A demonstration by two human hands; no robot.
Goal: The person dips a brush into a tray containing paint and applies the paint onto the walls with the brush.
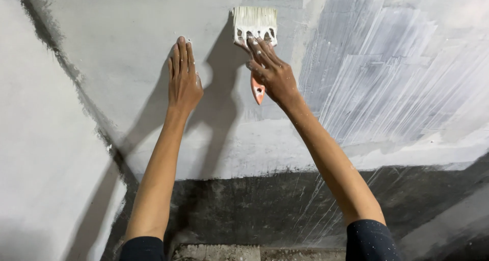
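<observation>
Brush: a wide flat paintbrush with pale, paint-loaded bristles and an orange handle is pressed bristles-up against the wall, high in the middle of the scene.
Brush handle: the orange end with its hanging hole pokes out below the fingers, pointing down and near.
Right hand: the right hand is clenched around the brush at the ferrule, fingers spread over the metal band, wrist angled to the right.
Left hand: the left hand lies flat and released on the wall, fingers together and pointing up, just left of the brush but apart from it.
Arms: both forearms reach up from the near edge, in dark sleeves speckled with white flecks.
Wall: the wall is grey-white, smooth on the left; on the right, streaky diagonal brush marks show darker grey beneath.
Lower band: a dark band runs along the bottom of the wall, with thin white drips crossing it.
Side wall: a pale side wall meets it at a dark corner line on the left.
Floor edge: a rough strip, possibly rubble or mortar, sits at the near bottom edge; too dim to tell.
</observation>
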